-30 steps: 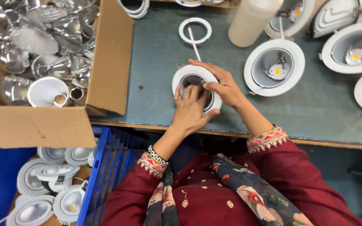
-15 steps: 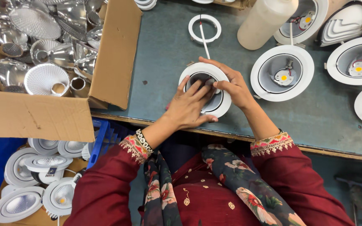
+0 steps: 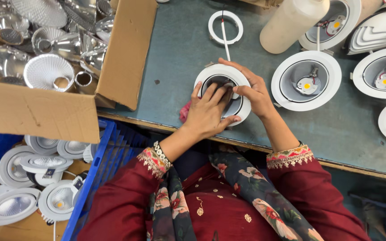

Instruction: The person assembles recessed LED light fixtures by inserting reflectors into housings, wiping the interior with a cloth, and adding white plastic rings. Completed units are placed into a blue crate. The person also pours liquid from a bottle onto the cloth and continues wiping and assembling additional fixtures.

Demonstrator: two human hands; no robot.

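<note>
A round white downlight housing [image 3: 242, 102] lies on the grey-blue bench top [image 3: 175, 76] near its front edge. My left hand [image 3: 208, 111] rests over it with the fingers reaching into its dark opening. My right hand [image 3: 253, 89] grips its far right rim with the thumb pressing inward. A pink cloth [image 3: 184, 112] peeks out beside my left wrist. What sits inside the housing is hidden by my fingers.
A cardboard box [image 3: 41, 111] of shiny silver reflectors [image 3: 45, 71] stands at left. A white ring [image 3: 225, 27], a cream bottle [image 3: 291, 24] and several white downlights [image 3: 307, 80] lie at back and right. A blue crate [image 3: 97, 178] and finished lights [image 3: 27, 187] sit below.
The view has shifted and drawn closer. My left fingers have slid deeper into the housing's opening; my right hand keeps its grip on the rim.
</note>
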